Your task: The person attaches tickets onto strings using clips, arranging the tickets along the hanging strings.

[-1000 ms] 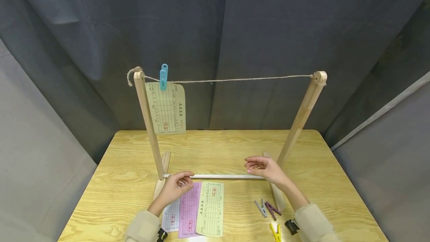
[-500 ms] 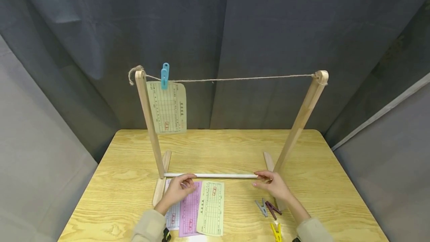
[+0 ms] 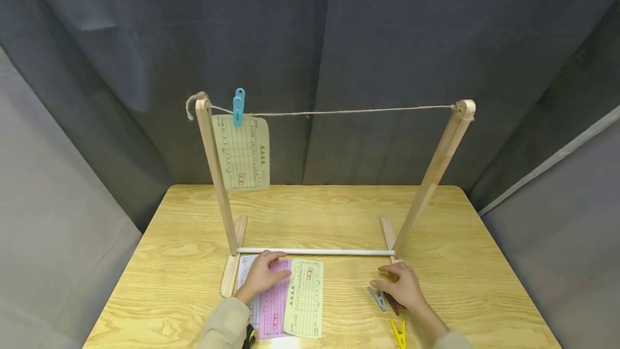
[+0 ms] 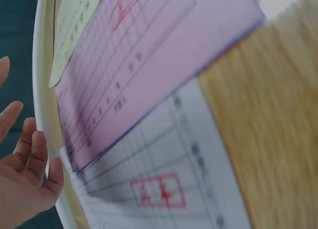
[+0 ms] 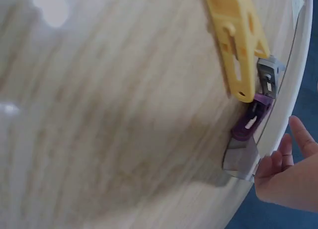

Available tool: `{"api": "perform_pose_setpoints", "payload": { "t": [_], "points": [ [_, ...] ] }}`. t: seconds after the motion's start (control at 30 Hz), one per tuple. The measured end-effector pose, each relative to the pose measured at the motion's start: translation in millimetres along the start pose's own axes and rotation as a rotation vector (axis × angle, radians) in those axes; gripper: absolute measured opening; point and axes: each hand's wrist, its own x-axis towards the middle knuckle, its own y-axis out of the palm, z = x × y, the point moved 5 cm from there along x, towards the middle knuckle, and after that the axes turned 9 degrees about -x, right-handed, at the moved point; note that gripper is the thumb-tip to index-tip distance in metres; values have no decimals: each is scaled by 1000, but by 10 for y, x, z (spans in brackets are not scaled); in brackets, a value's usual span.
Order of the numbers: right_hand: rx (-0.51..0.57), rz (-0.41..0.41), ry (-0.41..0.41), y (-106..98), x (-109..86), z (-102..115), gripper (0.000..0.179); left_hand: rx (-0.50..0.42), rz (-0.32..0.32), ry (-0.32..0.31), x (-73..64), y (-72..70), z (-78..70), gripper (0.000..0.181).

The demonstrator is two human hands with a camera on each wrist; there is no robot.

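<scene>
My left hand hovers with loosely bent fingers over the pink form, holding nothing. That form overlaps a white form on its left and lies partly under a pale green form on its right. My right hand, also holding nothing, is just above the grey clothespin and the purple clothespin, which it partly hides in the head view. Closer to the front lies a yellow clothespin. A blue clothespin fastens another pale green form to the twine.
The twine runs between two wooden posts, the left post and the right post. A white rod joins their feet low over the wooden table. Dark curtains stand behind.
My right hand has come down and toward me, from beside the rod to the grey and purple clothespins. The left hand has shifted slightly right over the forms.
</scene>
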Motion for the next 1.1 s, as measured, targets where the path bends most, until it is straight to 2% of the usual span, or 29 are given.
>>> {"api": "perform_pose_setpoints", "payload": {
  "t": [0.2,0.43,0.6,0.83,1.1],
  "points": [
    [-6,37,39,73,-65,-62,44,58,-17,-21,54,83,30,47],
    [-66,71,69,99,-102,-53,40,239,-23,-67,88,200,82,51],
    [-113,88,68,124,-113,-26,39,255,-22,-106,87,252,100,54],
    [-201,81,51,181,-129,-17,40,334,-22,-100,81,291,54,58],
    [-152,50,83,165,-105,-22,32,363,-51,-90,85,295,-2,51]
  ]
}}
